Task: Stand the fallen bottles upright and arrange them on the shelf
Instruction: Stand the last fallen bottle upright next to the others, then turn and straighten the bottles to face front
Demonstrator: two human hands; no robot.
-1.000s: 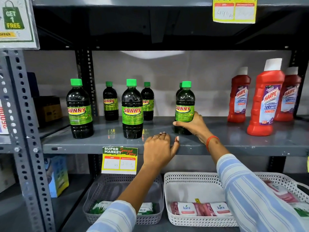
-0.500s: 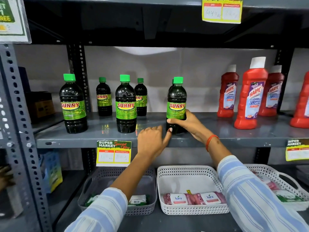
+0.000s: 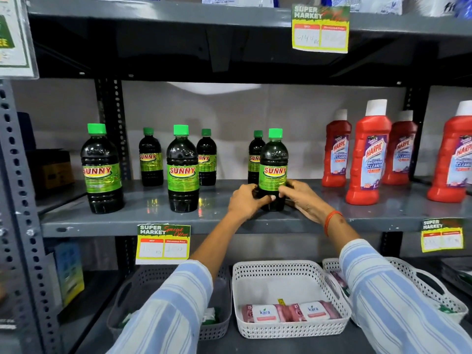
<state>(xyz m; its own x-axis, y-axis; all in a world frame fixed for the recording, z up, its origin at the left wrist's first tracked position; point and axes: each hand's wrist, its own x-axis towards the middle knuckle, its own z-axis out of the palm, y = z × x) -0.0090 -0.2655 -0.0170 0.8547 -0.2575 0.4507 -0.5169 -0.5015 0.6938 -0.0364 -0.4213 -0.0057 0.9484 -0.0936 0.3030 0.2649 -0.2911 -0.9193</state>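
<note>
Both hands, left hand (image 3: 246,200) and right hand (image 3: 300,200), are wrapped around the dark green-capped plastic Sunny bottle (image 3: 273,169), upright at the grey metal shelf (image 3: 153,221) front edge. A careless nudge could probably knock the smaller dark bottle (image 3: 255,157) right behind it.

left hand (image 3: 244,200) and right hand (image 3: 302,199) cupped inward.

My hands (image 3: 274,200) cover the base of the front bottle (image 3: 273,159), which hides most of the one behind (image 3: 256,154). The rightmost red bottle (image 3: 453,159) is cut off. Writing on the price tag (image 3: 163,247) is unreadable.
</note>
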